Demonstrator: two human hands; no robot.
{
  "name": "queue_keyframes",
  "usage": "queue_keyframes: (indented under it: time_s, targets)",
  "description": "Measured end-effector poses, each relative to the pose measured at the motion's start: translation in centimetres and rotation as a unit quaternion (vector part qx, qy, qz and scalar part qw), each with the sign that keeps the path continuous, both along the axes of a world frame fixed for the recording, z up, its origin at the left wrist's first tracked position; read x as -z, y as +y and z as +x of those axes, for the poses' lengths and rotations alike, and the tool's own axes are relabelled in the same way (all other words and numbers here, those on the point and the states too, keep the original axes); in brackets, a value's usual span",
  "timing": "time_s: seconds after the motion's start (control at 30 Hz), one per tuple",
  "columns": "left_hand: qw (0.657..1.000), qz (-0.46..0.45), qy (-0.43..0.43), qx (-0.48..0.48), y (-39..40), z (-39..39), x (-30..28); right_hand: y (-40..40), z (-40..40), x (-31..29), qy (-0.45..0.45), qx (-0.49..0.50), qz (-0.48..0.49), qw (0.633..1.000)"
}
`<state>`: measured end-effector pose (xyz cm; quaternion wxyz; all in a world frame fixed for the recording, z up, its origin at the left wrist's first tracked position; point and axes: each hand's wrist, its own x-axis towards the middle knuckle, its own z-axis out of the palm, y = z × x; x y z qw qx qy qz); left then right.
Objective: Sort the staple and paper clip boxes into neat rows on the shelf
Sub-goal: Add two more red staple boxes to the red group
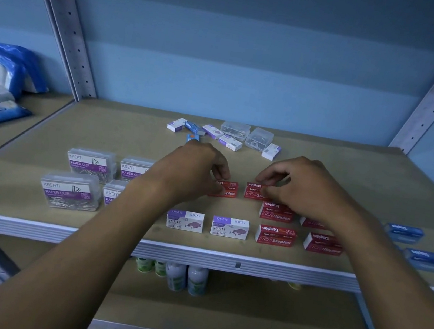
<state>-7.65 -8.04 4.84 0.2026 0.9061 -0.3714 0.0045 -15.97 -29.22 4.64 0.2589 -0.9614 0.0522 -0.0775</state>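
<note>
Clip boxes (81, 179) are sitting left of the staple boxes (253, 231) on the shelf (129, 133); a loose pile (226, 136) is lying behind them.

**Bare Arms, No Sleeves in View**

Both forearms come up from the lower edge uncovered, with no sleeve, cuff, glove, watch or ring showing on them. The left hand (198, 167) and right hand (303, 186) are bare (the dim bluish light blurs finer detail), each wrist narrowing from a broad forearm.
</note>
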Motion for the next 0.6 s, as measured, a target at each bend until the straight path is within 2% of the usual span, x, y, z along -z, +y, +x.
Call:
queue_keyframes:
  time_s: [0.23,0.43,0.6]
  targets:
    - [0.999,-0.002,-0.025,-0.028,-0.7,-0.5,-0.3,-0.3,-0.2,-0.5,-0.022,0.008,-0.018,1.000]
    - [0.997,-0.061,-0.033,-0.012,-2.4,-0.9,-0.4,-2.0,-1.2,-1.0,-0.030,0.036,-0.012,0.999]
    - [0.997,-0.065,-0.038,0.016,-4.4,-1.5,-0.2,-3.8,-2.1,-1.0,-0.032,0.064,-0.021,0.997]
